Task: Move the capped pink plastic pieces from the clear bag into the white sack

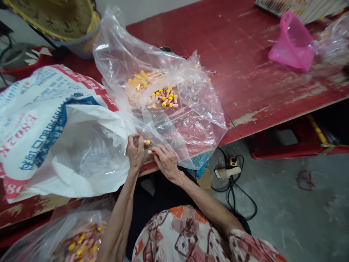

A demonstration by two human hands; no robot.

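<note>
My left hand (134, 151) is closed on a small pink tube with a yellow cap (147, 142), its cap end sticking out past the thumb. Close beside it, my right hand (165, 160) pinches another small tube (152, 152); only a pale pink end shows, the rest being covered by the fingers. Both hands are at the table's front edge, between two bags. In front of them lies a clear plastic bag (200, 136) with a pile of yellow-capped pink tubes (167, 96) on it. More yellow pieces (140, 80) show through the plastic farther back.
On the left a white printed sack (92, 153) gapes toward me. A pink plastic scoop-like container (293, 43) stands on the red table (245, 72). Lower left, another clear bag holds many capped tubes (81, 243). Black cables (231, 194) and a slipper (227, 172) lie on the floor.
</note>
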